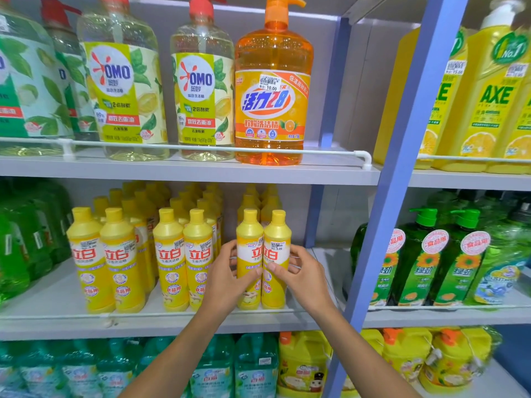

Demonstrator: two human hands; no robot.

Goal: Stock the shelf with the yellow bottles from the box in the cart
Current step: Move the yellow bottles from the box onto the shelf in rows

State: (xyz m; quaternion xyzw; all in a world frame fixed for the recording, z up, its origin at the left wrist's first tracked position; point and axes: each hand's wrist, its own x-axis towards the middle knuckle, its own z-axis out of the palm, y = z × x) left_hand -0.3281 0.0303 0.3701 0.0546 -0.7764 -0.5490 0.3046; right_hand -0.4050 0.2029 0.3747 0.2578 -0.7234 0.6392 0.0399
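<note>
Green bank: green bottles (17,239) fill the 9 o'clock end of the middle shelf (43,300), outside my job.
Stocked rows: stocked yellow bottles (184,254) stand in paired columns, labels forward, files running back toward 12 o'clock. I read that as the pattern to match.
Left hand: my left hand (227,274) wraps the left bottle (249,239), thumb across its front and fingers round its 9 o'clock side. It is a low grasp, I judge, to steady and turn it.
The pair: the left bottle and the right bottle (277,237) stand upright and touching, with their bases just behind the front rail (71,315). Their labels turn toward each other rather than squarely out, so the facing looks unfinished.
Right hand: my right hand (304,274) clasps the right bottle the same way, thumb in front and fingers round its 3 o'clock side.
Surface: the middle shelf is a pale, flat board. The thin white rail on its lip, I judge, keeps the front row from sliding off.
Room: this is a shop aisle. Large pump bottles (201,90) stand on the shelf at 12 o'clock, and teal bottles (212,366) and yellow jugs (301,360) sit at 6 o'clock. Past the blue upright (398,173) at 3 o'clock, a second bay holds green pump bottles (416,262).
Supply: the box and cart are out of my view.
</note>
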